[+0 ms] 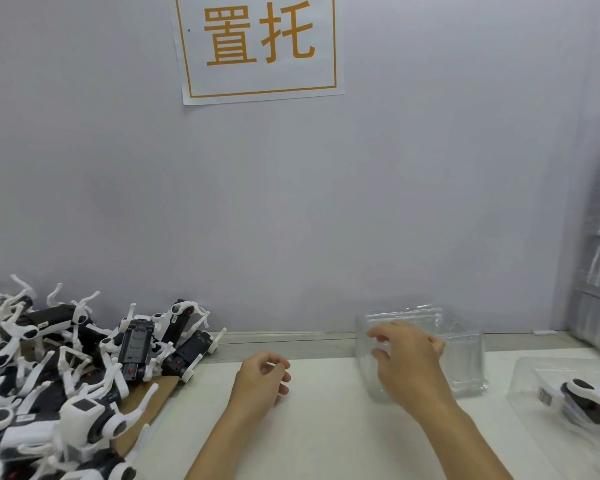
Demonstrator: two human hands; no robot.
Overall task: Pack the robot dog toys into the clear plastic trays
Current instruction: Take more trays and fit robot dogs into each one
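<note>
A clear tray (465, 362) sits on the table (326, 427) at the far right, and the right hand (407, 358) grips its left side with curled fingers. The left hand (262, 379) hovers left of it, loosely curled and holding nothing. The toy dogs (70, 368) lie heaped at far left on cardboard (153, 393), well apart from both hands. A packed tray (568, 393) lies at the right edge.

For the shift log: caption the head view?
Right hand grips an empty clear tray; left hand hovers near piled robot dog toys.
</note>
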